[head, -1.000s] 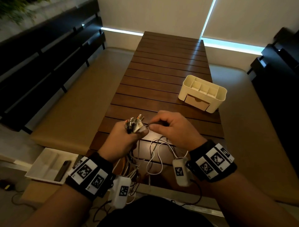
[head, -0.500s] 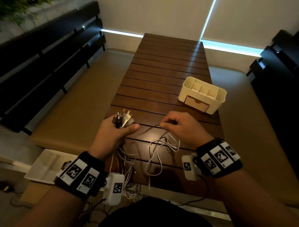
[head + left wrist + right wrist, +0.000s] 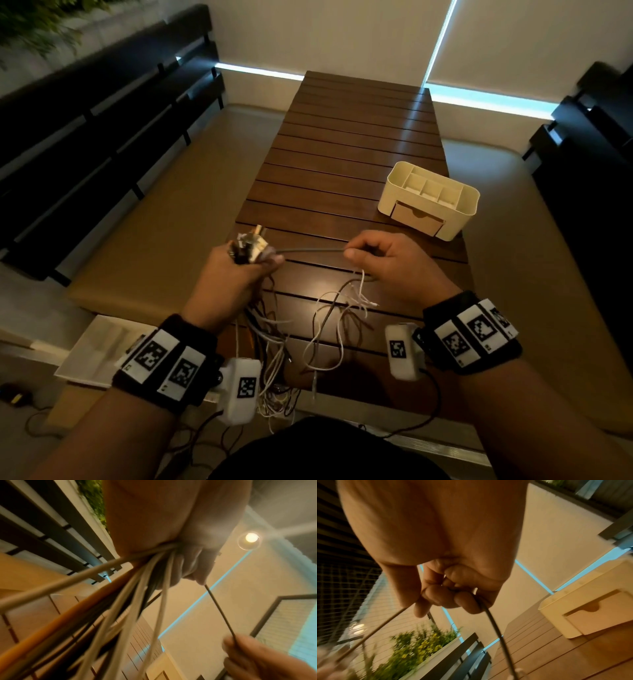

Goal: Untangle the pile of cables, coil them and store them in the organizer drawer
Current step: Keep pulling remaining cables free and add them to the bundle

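The step in hand looks like untangling: one cable is being drawn out of a bunch, with nothing yet coiled or stored.

Nearest the person, the loose tangle of white and dark cables lies on the near end of the slatted wooden table and spills over its near edge.

Just beyond it, the left hand is fisted round the bundle of cable ends, plugs sticking up above the knuckles and cords hanging below the fist toward the tangle. The left wrist view shows white, orange and dark cords fanning out from under the curled fingers.

The right hand, level with the left and apart from it, pinches a thin dark cable between thumb and forefinger, the other fingers curled. That cable runs nearly straight and taut from the bundle to the pinch, then drops into the tangle.

The next move probably calls for sliding the pinch along the cable while the left hand holds the rest, without tightening a knot.

Farthest, beyond the right hand, the cream organizer stands on the table, its drawer closed.
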Motion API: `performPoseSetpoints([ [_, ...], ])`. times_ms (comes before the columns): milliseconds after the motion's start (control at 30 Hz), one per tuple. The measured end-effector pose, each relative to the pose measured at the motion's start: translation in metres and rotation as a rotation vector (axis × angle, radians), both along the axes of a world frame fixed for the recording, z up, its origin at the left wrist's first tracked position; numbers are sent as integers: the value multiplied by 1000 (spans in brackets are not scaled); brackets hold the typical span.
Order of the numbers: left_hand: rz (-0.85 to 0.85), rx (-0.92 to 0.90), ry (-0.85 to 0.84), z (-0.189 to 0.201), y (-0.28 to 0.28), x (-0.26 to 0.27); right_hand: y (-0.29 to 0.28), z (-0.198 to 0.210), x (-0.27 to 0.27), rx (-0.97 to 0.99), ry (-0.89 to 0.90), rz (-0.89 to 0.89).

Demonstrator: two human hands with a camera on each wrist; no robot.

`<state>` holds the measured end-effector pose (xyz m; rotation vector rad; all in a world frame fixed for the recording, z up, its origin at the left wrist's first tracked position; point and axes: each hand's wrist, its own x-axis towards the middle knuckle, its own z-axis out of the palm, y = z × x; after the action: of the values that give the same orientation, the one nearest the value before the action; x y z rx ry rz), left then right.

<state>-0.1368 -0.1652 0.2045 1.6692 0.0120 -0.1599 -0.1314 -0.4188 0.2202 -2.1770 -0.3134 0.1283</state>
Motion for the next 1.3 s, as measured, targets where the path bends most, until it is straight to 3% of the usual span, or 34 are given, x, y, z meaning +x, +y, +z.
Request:
performPoseSetpoints([
  [100,68,7,11,-2,14,3,-23,0,7,70,-48,-189],
  [200,19,87,3,-6,12,1,-29,6,13,101,-135,-245],
  [333,68,100,-87,-8,1,-1,-15,6,10,-15,-176,-138],
  [500,-31,175,-223,2,-23,-5,16,-5,3,-90,-128,81],
  [600,-184,250,-220,1,-31,-3,25,-2,2,-55,-162,120],
  [700,-167,256,-220,1,-27,-3,19,0,5,-43,-159,110],
  [867,87,89,-159,1,1,5,-12,-15,11,-19,-69,-139],
  [967,48,124,-123,3,12,5,-24,-21,18,100,-99,-343],
  [1033,-45,199,-68,3,10,3,-24,-16,23,189,-181,-379],
  [1133,-153,243,-25,1,6,0,-18,-5,25,224,-255,-308],
  [1300,-24,233,-90,6,6,2,-6,-3,16,124,-212,-163],
])
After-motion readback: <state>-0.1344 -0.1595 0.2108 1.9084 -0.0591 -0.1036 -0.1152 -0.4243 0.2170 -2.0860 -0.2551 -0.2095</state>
